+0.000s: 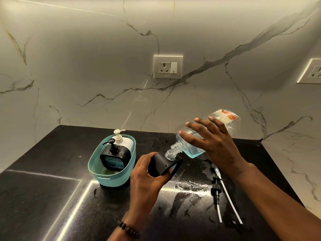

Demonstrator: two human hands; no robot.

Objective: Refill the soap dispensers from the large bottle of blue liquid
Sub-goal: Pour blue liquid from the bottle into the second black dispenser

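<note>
Mid-pour: right hand [215, 145] grasping tilted refill bottle [192, 145], left hand [147, 178] gripping open black dispenser [161, 166]. Two dispensers [115, 153] waiting in basket [112, 178], looking capped; pump [215, 186] lying on tabletop [52, 197].

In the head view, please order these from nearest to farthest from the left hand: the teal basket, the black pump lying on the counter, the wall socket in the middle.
From the left hand:
1. Teal basket, just to its left on the counter.
2. Black pump, lying to its right on the wet counter.
3. Wall socket, up on the marble wall behind.
</note>
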